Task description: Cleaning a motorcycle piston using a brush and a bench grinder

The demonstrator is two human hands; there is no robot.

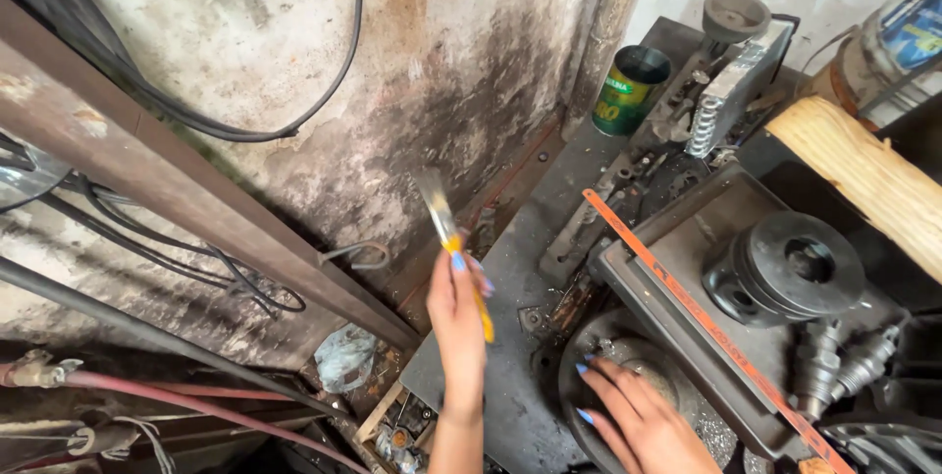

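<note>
Head view: a paintbrush (446, 229) with a yellow handle is held upright in the left hand (457, 322), whose grip is clenched round the handle, the bristles raised and blurred above the left edge of the greasy metal table (510, 288). The right hand (638, 415) is released, its fingers spread on a round metal part (628, 376) at the near edge of the table; nothing is grasped by it.

Risks are judged as follows. An orange hacksaw blade (687, 307) lies slantwise just beside the right hand, so a cut could be taken if the hand is slid toward it. The surfaces are seen to be oily, so the brush could slip from the grip or the round part could shift under pressure. A green tin (628, 91) stands open-topped at the far edge; it could be knocked over by a wide sweep. Loose cables (196, 258) hang by the wall to the left, where the brush could be snagged.
</note>
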